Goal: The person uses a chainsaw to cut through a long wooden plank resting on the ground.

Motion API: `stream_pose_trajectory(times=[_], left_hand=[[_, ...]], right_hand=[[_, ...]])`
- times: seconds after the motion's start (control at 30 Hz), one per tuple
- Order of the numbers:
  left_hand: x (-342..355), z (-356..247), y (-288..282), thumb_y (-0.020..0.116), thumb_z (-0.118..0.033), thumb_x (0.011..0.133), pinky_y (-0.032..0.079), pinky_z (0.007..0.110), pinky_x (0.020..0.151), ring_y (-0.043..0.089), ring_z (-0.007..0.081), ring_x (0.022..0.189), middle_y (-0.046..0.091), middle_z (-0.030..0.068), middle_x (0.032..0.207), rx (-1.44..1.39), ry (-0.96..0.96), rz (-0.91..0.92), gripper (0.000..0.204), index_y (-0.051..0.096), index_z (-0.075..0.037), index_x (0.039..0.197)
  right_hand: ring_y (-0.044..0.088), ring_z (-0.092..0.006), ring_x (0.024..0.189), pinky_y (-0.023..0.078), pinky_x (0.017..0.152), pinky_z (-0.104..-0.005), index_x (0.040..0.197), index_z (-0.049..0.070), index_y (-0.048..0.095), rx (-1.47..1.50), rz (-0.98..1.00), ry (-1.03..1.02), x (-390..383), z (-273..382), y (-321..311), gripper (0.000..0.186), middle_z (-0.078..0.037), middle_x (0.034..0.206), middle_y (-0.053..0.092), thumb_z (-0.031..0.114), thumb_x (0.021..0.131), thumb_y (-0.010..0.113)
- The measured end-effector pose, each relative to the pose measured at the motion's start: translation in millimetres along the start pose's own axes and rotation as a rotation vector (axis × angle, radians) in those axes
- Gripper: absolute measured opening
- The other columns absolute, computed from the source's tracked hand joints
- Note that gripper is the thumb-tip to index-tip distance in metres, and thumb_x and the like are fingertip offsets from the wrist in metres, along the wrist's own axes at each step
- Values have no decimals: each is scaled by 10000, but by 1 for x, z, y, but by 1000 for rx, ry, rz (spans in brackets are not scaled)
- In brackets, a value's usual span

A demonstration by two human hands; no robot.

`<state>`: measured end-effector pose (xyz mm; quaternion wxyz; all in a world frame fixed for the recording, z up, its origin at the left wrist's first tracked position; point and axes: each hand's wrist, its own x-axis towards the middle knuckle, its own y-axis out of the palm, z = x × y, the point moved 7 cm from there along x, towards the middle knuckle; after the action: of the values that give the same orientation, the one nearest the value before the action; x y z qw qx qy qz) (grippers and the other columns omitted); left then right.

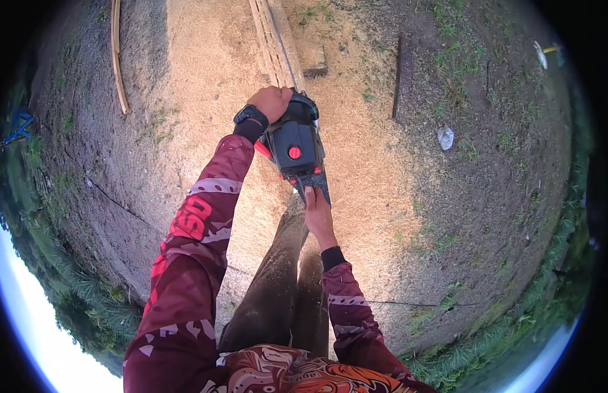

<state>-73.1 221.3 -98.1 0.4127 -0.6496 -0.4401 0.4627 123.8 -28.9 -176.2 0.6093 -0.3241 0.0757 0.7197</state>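
Note:
A chainsaw (pixel 296 143) with a black body and red parts is held in front of my legs, its bar pointing away from me. My left hand (pixel 272 103), with a black watch on the wrist, is closed around the front handle. At the back, my right hand (pixel 317 208) grips the rear handle, thumb on top; its other fingers are hidden beneath. Beyond the saw stretches a long pale wooden beam (pixel 270 40), the bar lying along it. Whether the bar touches the wood I cannot tell.
Sawdust (pixel 363 150) covers the ground around me. A long thin board (pixel 118 59) lies at the far left. A dark strip (pixel 397 78) and a crumpled clear plastic piece (pixel 445 137) are on the right. A short wood block (pixel 314 60) sits beside the beam.

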Motion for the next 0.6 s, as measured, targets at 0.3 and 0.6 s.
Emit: stream_pose_trajectory(times=[0.3,0.6], left_hand=[[-65,-40,29,383,-358,991,507,552,828,637,512,896,662,321,955,-204,-104,-16,448,625,17,953],[-129,-76,70,380,-334,995,520,561,801,648,503,880,665,314,946,-181,-108,-46,415,622,2,969]], right_hand=[[590,-554,994,459,820,-606,1181,52,570,51,34,5,-63,-53,-11,482,-321,1030,657,483,1056,395],[585,-556,982,447,796,-617,1144,36,564,23,43,40,-122,-112,-19,475,-326,1010,652,473,1056,400]])
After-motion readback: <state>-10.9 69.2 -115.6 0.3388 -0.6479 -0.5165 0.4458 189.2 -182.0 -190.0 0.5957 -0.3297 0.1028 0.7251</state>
